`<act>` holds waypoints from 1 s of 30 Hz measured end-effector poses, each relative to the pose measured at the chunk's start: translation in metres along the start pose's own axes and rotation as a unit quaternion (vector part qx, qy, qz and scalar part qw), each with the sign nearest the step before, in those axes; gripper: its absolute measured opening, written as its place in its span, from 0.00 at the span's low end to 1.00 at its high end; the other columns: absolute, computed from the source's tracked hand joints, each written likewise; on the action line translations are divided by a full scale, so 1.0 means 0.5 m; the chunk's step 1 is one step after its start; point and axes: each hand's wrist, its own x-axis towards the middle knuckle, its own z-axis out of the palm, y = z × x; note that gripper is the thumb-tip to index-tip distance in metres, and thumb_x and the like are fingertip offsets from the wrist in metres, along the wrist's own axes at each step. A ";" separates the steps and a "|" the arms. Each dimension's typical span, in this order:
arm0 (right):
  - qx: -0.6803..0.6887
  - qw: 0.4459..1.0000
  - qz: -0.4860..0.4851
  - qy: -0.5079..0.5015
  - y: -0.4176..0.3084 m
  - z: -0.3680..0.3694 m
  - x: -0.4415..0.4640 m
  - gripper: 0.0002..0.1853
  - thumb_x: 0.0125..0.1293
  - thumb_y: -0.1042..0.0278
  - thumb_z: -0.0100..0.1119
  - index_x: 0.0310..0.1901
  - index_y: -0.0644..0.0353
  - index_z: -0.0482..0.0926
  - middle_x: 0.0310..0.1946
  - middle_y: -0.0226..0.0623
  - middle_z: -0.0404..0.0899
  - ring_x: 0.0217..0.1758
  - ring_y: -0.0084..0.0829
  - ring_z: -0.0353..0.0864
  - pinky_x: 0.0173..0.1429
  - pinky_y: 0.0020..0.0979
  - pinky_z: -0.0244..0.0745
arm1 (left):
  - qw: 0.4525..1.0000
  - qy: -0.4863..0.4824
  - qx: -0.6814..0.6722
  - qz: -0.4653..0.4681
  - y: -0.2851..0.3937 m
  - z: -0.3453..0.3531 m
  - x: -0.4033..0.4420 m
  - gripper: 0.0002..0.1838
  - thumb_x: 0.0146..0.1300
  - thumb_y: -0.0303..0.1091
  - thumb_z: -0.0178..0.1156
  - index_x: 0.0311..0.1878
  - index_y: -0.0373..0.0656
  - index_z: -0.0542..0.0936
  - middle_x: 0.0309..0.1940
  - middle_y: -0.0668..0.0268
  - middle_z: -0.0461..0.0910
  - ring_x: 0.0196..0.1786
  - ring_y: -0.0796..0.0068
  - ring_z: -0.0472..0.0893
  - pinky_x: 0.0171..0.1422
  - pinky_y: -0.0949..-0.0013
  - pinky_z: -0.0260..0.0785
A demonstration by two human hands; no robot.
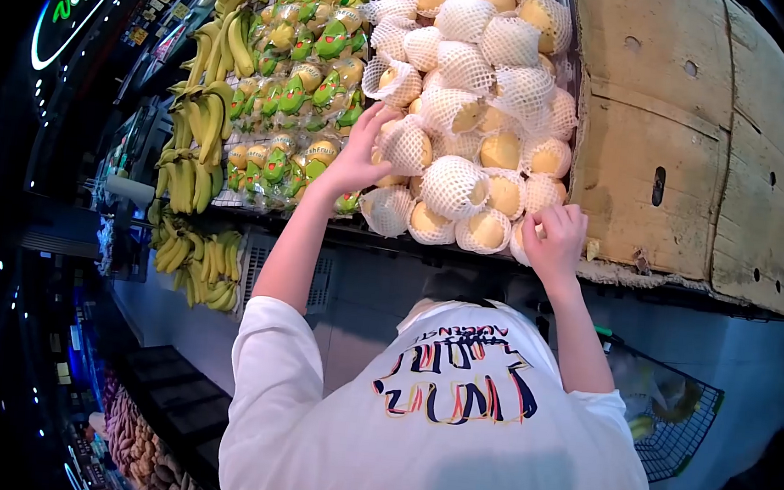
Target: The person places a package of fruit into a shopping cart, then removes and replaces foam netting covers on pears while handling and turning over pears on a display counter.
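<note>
A heap of round yellow fruits in white foam nets lies ahead of me. My left hand is at the heap's left edge, its fingers spread and curved toward a netted fruit; I cannot tell whether it touches. My right hand is at the front right corner, its fingers curled in by the thumb, beside another netted fruit. Whatever those fingers may pinch is hidden. Between the hands sit more fruits, among them a large netted one and a front one.
Bagged fruits with green labels fill the display to the left, with bananas beyond them. Brown cardboard covers the right side. A wire shopping basket with bagged goods is low on the right. A grey crate stands under the display.
</note>
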 end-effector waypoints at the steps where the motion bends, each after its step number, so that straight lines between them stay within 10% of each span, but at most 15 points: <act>1: 0.000 1.000 0.005 -0.004 -0.001 -0.002 0.001 0.09 0.54 0.71 0.69 0.25 0.53 0.76 0.27 0.29 0.76 0.39 0.36 0.74 0.45 0.40 0.65 | 0.998 0.048 0.023 0.020 -0.021 -0.011 0.004 0.37 0.50 0.21 0.58 0.68 0.51 0.69 0.74 0.53 0.58 0.77 0.49 0.57 0.78 0.53 0.57; 6: 0.000 1.000 0.003 -0.006 -0.003 -0.006 0.000 0.08 0.54 0.71 0.69 0.25 0.54 0.76 0.27 0.29 0.76 0.39 0.37 0.74 0.45 0.40 0.65 | 0.980 0.127 0.103 -0.117 -0.069 -0.090 0.029 0.14 0.48 0.19 0.51 0.38 0.39 0.81 0.29 0.58 0.83 0.39 0.55 0.82 0.52 0.63 0.71; 20: 0.006 1.000 -0.002 0.026 -0.005 -0.007 0.006 0.08 0.52 0.71 0.68 0.24 0.54 0.76 0.25 0.30 0.75 0.37 0.37 0.74 0.44 0.40 0.64 | 0.875 0.182 0.442 0.071 -0.024 -0.168 0.278 0.17 0.72 0.46 0.55 0.31 0.46 0.80 0.17 0.61 0.79 0.29 0.56 0.82 0.40 0.54 0.68; 23: 0.011 0.999 -0.001 0.032 -0.003 -0.007 0.007 0.08 0.52 0.71 0.68 0.23 0.54 0.76 0.25 0.31 0.75 0.37 0.37 0.74 0.44 0.40 0.64 | 0.918 0.127 0.375 0.039 0.001 -0.173 0.326 0.12 0.69 0.39 0.56 0.51 0.46 0.75 0.36 0.53 0.82 0.41 0.51 0.84 0.48 0.49 0.74; 25: 0.013 0.999 0.002 0.034 -0.002 -0.006 0.007 0.08 0.52 0.71 0.68 0.23 0.54 0.76 0.25 0.31 0.75 0.37 0.37 0.74 0.43 0.40 0.65 | 0.937 0.052 0.345 -0.008 0.032 -0.172 0.355 0.28 0.64 0.37 0.59 0.66 0.49 0.64 0.60 0.50 0.73 0.56 0.46 0.80 0.58 0.51 0.76; 30: 0.013 0.999 0.014 0.029 0.000 -0.002 0.007 0.08 0.51 0.71 0.69 0.23 0.54 0.76 0.25 0.31 0.75 0.37 0.37 0.74 0.43 0.40 0.65 | 0.931 0.023 0.347 0.108 0.118 -0.130 0.416 0.40 0.57 0.38 0.66 0.72 0.55 0.60 0.70 0.56 0.64 0.66 0.49 0.74 0.64 0.53 0.74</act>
